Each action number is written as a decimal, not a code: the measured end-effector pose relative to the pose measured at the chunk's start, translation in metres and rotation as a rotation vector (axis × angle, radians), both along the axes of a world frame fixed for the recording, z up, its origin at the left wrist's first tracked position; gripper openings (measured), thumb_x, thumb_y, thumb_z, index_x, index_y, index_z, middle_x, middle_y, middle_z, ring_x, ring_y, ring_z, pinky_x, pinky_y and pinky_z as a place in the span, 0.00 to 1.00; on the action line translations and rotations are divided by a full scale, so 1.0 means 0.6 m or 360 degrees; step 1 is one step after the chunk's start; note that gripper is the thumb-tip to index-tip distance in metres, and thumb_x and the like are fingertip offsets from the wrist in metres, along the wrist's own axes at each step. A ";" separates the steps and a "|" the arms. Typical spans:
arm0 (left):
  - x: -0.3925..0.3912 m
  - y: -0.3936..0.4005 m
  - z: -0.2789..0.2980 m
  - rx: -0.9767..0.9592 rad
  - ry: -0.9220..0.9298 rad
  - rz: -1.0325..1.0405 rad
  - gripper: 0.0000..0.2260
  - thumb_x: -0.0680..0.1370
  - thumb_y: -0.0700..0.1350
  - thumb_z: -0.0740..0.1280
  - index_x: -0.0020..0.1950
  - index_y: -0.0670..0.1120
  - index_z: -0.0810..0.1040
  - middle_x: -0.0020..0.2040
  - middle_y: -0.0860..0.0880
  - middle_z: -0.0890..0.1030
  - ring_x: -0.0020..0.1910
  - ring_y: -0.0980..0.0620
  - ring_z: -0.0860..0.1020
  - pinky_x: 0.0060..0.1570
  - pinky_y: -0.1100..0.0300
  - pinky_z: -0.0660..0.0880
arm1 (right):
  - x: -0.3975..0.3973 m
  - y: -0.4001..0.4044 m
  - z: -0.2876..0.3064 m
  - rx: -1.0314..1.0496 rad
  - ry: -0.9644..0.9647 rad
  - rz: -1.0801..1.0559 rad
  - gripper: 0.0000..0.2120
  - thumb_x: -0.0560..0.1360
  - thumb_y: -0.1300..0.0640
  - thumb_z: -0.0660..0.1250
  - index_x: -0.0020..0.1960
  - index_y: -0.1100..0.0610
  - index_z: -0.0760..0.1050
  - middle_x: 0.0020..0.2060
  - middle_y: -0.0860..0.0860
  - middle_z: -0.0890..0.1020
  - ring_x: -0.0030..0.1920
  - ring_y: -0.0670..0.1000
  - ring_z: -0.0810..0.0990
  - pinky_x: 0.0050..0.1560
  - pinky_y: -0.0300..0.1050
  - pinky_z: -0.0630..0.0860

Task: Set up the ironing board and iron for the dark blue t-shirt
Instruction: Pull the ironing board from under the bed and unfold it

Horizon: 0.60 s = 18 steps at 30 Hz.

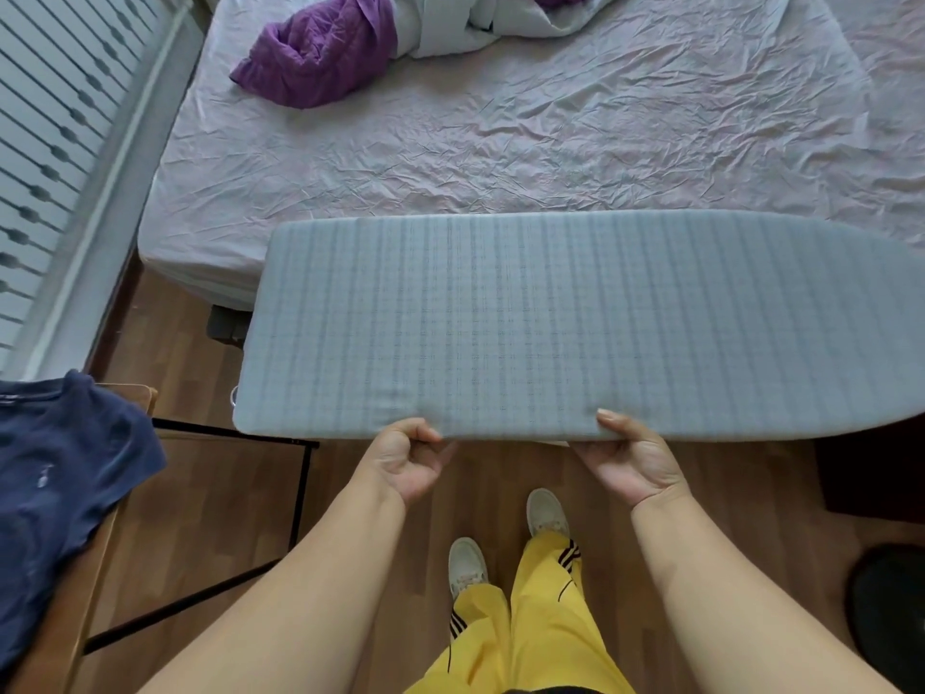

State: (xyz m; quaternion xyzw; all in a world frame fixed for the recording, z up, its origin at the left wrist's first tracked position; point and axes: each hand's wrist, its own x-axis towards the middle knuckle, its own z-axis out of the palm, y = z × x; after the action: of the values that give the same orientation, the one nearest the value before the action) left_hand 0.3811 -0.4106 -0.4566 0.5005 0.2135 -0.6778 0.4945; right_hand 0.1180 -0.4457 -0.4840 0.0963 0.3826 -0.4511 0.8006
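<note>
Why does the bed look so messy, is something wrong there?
Nothing is broken. The bed sheet is just wrinkled, and a purple blanket lies bunched up at the far end. The ironing board looks fine, held level by the left hand and right hand.

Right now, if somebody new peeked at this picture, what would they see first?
First, the big grey checked ironing board filling the middle, held at its near edge by the left hand and right hand, in front of a bed. Then the bright yellow trousers at the bottom, and the dark blue t-shirt draped at the left edge.
</note>
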 end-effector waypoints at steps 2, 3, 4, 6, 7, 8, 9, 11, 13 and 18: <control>0.006 0.000 -0.007 0.0019 -0.0033 -0.0167 0.21 0.64 0.25 0.58 0.51 0.41 0.78 0.61 0.42 0.80 0.65 0.41 0.77 0.70 0.42 0.68 | 0.000 -0.002 0.007 0.0038 0.0030 0.0032 0.45 0.60 0.73 0.75 0.74 0.59 0.66 0.66 0.61 0.78 0.65 0.62 0.77 0.60 0.63 0.76; 0.008 0.001 -0.007 0.0038 -0.0055 -0.0255 0.18 0.64 0.27 0.60 0.48 0.42 0.77 0.59 0.43 0.80 0.63 0.42 0.77 0.68 0.42 0.69 | 0.000 -0.002 0.010 0.0046 0.0050 0.0064 0.37 0.65 0.72 0.70 0.73 0.60 0.67 0.64 0.61 0.79 0.66 0.62 0.76 0.60 0.64 0.76; 0.010 0.002 -0.008 0.0059 -0.0067 -0.0318 0.15 0.63 0.27 0.62 0.44 0.42 0.76 0.56 0.43 0.79 0.61 0.44 0.77 0.66 0.42 0.70 | -0.001 -0.001 0.013 0.0050 0.0071 0.0095 0.31 0.69 0.71 0.65 0.71 0.61 0.68 0.62 0.61 0.80 0.66 0.62 0.76 0.61 0.66 0.74; 0.011 0.004 -0.005 0.0123 -0.0089 -0.0362 0.10 0.63 0.28 0.63 0.37 0.41 0.75 0.47 0.44 0.79 0.57 0.46 0.76 0.61 0.41 0.72 | -0.004 0.005 0.020 0.0062 0.0098 0.0136 0.23 0.71 0.71 0.62 0.66 0.61 0.71 0.61 0.62 0.80 0.67 0.63 0.74 0.64 0.69 0.70; 0.011 0.005 -0.004 0.0163 -0.0110 -0.0362 0.09 0.64 0.28 0.63 0.35 0.41 0.75 0.44 0.44 0.78 0.55 0.46 0.76 0.62 0.41 0.72 | -0.004 0.008 0.021 0.0074 0.0108 0.0146 0.21 0.72 0.71 0.62 0.65 0.61 0.72 0.63 0.62 0.79 0.68 0.64 0.74 0.66 0.70 0.68; 0.009 0.006 -0.003 0.0199 -0.0129 -0.0356 0.09 0.67 0.27 0.62 0.34 0.41 0.74 0.42 0.44 0.78 0.53 0.46 0.76 0.63 0.42 0.71 | -0.005 0.011 0.021 0.0098 0.0133 0.0139 0.21 0.72 0.71 0.63 0.65 0.60 0.72 0.65 0.62 0.78 0.68 0.65 0.74 0.68 0.71 0.66; 0.006 0.007 0.000 0.0233 -0.0150 -0.0347 0.11 0.69 0.27 0.61 0.34 0.41 0.73 0.41 0.44 0.77 0.51 0.47 0.76 0.64 0.42 0.70 | -0.004 0.015 0.024 0.0126 0.0158 0.0123 0.22 0.72 0.71 0.64 0.65 0.60 0.71 0.65 0.62 0.78 0.67 0.65 0.74 0.68 0.72 0.66; -0.002 0.008 0.009 0.0282 -0.0188 -0.0326 0.12 0.74 0.27 0.59 0.34 0.40 0.72 0.40 0.45 0.76 0.46 0.48 0.76 0.65 0.43 0.69 | 0.001 0.018 0.027 0.0212 0.0210 0.0047 0.25 0.70 0.72 0.65 0.65 0.59 0.71 0.65 0.61 0.78 0.66 0.64 0.75 0.66 0.73 0.67; -0.009 0.008 0.018 0.0307 -0.0241 -0.0313 0.12 0.75 0.26 0.58 0.36 0.39 0.72 0.41 0.44 0.76 0.48 0.47 0.76 0.67 0.44 0.70 | 0.008 0.019 0.035 0.0288 0.0254 -0.0023 0.27 0.69 0.73 0.66 0.66 0.58 0.71 0.64 0.61 0.78 0.65 0.63 0.76 0.64 0.72 0.69; -0.022 0.000 0.024 0.0310 -0.0419 -0.0224 0.12 0.74 0.22 0.57 0.45 0.36 0.73 0.50 0.37 0.78 0.58 0.39 0.78 0.62 0.44 0.74 | 0.023 0.014 0.054 0.0405 0.0258 -0.0171 0.22 0.75 0.74 0.62 0.67 0.60 0.70 0.64 0.62 0.77 0.67 0.64 0.74 0.66 0.72 0.67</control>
State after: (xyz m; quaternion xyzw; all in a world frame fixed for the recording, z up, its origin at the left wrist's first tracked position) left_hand 0.3677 -0.4109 -0.4421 0.6441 0.1760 -0.6155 0.4188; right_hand 0.1320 -0.4372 -0.4516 0.1804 0.4943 -0.4473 0.7232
